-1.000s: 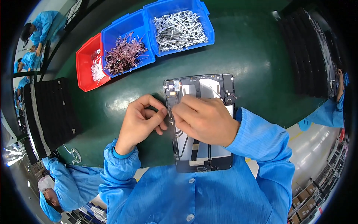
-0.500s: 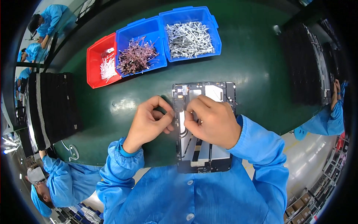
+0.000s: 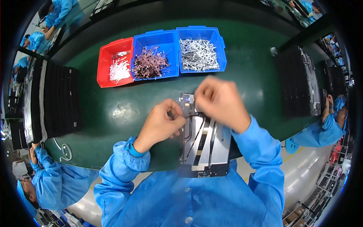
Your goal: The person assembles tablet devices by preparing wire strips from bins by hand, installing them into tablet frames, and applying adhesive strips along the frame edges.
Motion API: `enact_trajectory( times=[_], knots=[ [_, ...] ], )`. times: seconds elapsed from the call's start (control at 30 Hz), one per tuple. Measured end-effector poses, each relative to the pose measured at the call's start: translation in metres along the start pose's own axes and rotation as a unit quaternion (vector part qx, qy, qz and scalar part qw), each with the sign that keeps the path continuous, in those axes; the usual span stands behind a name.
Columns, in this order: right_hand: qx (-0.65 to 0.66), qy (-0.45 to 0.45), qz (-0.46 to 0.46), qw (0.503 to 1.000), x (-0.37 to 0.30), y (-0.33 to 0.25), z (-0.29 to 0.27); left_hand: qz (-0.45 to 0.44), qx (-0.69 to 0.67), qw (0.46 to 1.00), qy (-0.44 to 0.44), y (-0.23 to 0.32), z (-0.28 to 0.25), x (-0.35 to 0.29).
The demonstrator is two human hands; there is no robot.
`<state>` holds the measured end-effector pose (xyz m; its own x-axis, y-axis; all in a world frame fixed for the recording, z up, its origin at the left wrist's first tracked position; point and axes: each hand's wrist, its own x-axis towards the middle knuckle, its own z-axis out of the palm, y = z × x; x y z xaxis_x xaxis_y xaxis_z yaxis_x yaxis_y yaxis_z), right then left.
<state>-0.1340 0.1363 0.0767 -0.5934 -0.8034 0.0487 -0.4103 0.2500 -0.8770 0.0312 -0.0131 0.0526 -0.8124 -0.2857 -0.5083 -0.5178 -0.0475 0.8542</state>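
Observation:
An opened tablet-like device (image 3: 224, 145) lies in front of me, its black frame, silvery inner panel and dark ribbon cables exposed. At its upper left edge, my left hand (image 3: 160, 123) is closed, thumb and forefinger pressed together. Whatever may be in that pinch is too small to make out. Over the device's top part hovers my right hand (image 3: 222, 102), smeared by motion with its fingers bent. Its fingertips are blurred, so I cannot tell whether it holds anything.
Beyond the device stand a red bin (image 3: 104, 68) of small white strips, a blue bin (image 3: 155, 38) of thin purplish-brown pieces and another blue bin (image 3: 200, 33) of silvery-white pieces. Dark stacked panels (image 3: 58, 102) line the left, more (image 3: 300, 83) the right. Co-workers sit at both sides.
My right hand has moved away from me, from the device's middle toward its top edge. My left hand stays pinched by the left edge. The whole view has shifted slightly.

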Motion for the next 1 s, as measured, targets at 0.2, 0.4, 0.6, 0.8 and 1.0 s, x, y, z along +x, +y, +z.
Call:
enact_trajectory(
  times=[0.2,0.4,0.6,0.8,1.0],
  knots=[
    [-0.281,0.065,-0.182,0.940,0.069,-0.005,-0.024,0.039,-0.082,0.996,-0.022,-0.012,-0.010,-0.003],
    [-0.428,-0.027,-0.141,0.892,0.084,-0.003,-0.022,0.040,-0.111,0.993,-0.033,-0.010,-0.012,-0.005],
    [-0.304,0.026,-0.149,0.941,0.078,-0.002,-0.027,0.050,-0.115,0.991,-0.039,-0.011,-0.014,-0.007],
    [-0.154,0.058,-0.095,0.982,0.043,-0.015,-0.018,0.100,-0.153,0.983,0.023,-0.015,-0.012,-0.007],
    [0.032,-0.102,-0.103,0.989,-0.008,-0.011,0.007,0.194,-0.203,0.958,0.060,-0.010,-0.003,-0.014]
  ],
)
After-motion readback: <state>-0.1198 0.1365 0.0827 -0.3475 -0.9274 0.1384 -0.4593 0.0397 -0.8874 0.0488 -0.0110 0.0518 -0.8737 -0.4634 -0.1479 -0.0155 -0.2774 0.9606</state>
